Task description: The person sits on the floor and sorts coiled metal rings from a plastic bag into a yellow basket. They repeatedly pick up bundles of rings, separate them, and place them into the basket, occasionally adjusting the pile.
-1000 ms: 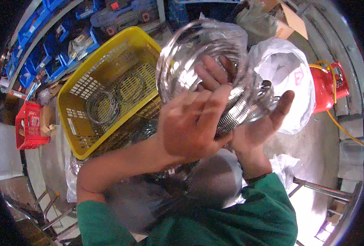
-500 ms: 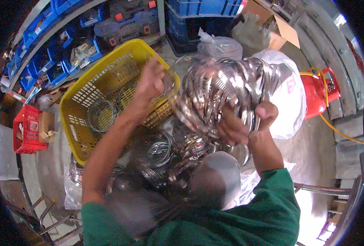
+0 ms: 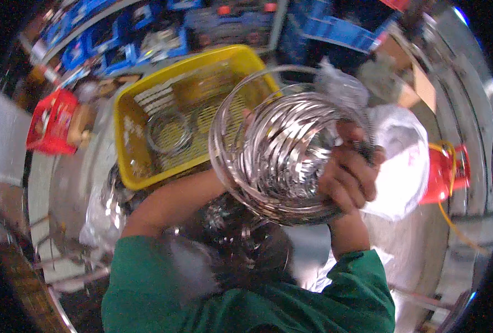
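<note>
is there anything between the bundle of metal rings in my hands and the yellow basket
Nothing visible blocks it. The bundle of shiny metal rings is gripped by the right hand and hangs just right of the yellow plastic basket, overlapping its near corner. A few loose rings lie inside.

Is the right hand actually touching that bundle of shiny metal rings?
Touching. The head view shows the right hand wrapped round the right side of the bundle of metal rings, its fingers lying directly on the bands.
</note>
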Demonstrator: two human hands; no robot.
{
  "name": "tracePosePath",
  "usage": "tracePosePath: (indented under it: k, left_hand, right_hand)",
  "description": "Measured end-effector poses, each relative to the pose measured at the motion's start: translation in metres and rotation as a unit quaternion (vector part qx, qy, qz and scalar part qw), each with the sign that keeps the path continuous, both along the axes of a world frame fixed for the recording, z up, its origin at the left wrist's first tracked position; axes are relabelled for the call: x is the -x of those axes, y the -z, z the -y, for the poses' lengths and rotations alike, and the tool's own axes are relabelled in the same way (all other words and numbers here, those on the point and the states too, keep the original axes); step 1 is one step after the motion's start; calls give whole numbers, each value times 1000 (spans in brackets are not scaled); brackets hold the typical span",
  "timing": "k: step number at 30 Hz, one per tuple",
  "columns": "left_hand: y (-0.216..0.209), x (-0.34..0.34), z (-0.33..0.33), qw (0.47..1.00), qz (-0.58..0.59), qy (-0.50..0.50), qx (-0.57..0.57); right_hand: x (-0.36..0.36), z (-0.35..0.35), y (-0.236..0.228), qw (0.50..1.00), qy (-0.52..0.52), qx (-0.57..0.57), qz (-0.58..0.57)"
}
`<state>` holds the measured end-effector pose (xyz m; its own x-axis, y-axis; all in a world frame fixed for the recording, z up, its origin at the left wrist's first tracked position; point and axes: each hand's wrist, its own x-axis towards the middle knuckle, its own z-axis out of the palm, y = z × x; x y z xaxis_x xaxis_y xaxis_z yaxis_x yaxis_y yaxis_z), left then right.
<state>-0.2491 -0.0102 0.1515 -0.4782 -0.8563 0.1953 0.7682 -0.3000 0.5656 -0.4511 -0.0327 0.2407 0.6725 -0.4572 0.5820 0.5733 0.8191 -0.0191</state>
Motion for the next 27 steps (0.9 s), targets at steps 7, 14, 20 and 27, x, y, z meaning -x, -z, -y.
tracePosePath:
  k: [7, 14, 20, 27]
  left_hand:
    - [-21, -46, -35, 980, -41, 20, -194]
    - [-38, -65, -98, 913, 89, -190, -349]
    - [-36, -58, -134, 886, 85, -143, -434]
    - [-66, -33, -170, 884, 175, -209, -379]
  right_hand:
    - [-20, 0, 4, 994, 56, -91, -34]
    - [-6, -21, 33, 835, 89, -184, -512]
    - [8, -57, 17, 811, 58, -138, -565]
    - [31, -102, 15, 687, 108, -108, -710]
